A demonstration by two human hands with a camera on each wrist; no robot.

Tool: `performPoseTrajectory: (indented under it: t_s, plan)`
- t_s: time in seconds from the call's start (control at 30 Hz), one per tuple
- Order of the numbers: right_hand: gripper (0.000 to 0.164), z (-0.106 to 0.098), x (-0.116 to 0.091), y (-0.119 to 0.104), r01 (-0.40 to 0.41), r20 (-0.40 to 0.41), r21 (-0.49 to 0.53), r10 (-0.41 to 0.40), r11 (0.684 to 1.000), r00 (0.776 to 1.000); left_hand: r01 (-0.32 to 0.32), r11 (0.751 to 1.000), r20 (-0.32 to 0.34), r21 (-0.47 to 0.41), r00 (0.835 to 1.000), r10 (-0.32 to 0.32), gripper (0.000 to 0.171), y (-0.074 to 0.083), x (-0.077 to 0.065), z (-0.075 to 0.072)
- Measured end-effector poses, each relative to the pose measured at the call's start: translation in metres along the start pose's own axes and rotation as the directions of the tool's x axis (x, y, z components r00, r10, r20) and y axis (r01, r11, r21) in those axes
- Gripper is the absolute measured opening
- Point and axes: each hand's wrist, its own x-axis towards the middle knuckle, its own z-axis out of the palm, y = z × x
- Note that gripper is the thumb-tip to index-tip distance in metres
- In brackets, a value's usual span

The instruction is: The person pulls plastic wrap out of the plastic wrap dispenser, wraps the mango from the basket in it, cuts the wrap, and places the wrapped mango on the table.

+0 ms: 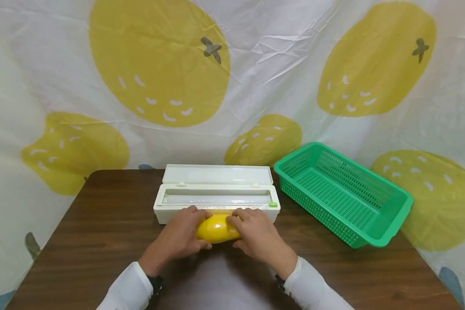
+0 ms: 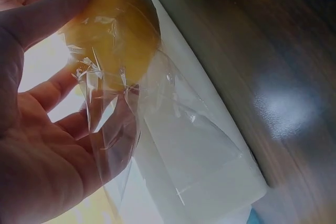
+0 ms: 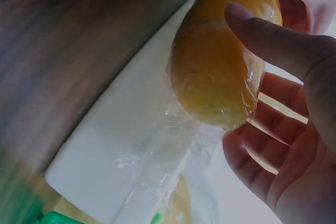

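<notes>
A smooth yellow mango [image 1: 217,230] is held between both hands, close in front of the cling film dispenser [image 1: 165,213]. My left hand [image 1: 184,232] grips its left end, with the thumb on the near side. On the right end, my right hand [image 1: 258,234] grips it likewise. Clear cling film [image 2: 178,140] covers the mango, creased at its end in the left wrist view, and a loose flap hangs over the white box. In the right wrist view, wrinkled film [image 3: 152,169] also spreads from the fruit across the dispenser.
The dispenser's white lid [image 1: 217,174] stands open at the back, showing the film roll [image 1: 217,199] and a green slider [image 1: 273,204] at the right. A green plastic basket [image 1: 314,204] sits on the right of the brown wooden table [image 1: 100,241]. Behind hangs a lemon-print cloth [image 1: 271,56].
</notes>
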Motion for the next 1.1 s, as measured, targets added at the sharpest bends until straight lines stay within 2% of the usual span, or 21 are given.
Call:
performPoseTrajectory:
  t_s: [0.2,0.67,1.1]
  plan:
    - [0.059,0.006,0.001,0.001,0.004,-0.011,-0.043,-0.005,0.999,1.0,-0.009,1.0,-0.001,0.004,1.0,0.009,0.067,0.0,0.001,0.0]
    - [0.055,0.015,0.001,0.006,0.014,-0.061,0.001,-0.014,1.0,0.998,-0.031,1.0,0.024,-0.006,0.999,0.031,0.067,-0.001,0.002,0.0]
    - [0.055,0.014,0.002,0.01,-0.012,-0.015,0.066,0.013,0.998,1.0,0.002,0.999,0.078,-0.038,0.997,0.001,0.065,-0.001,0.002,0.0]
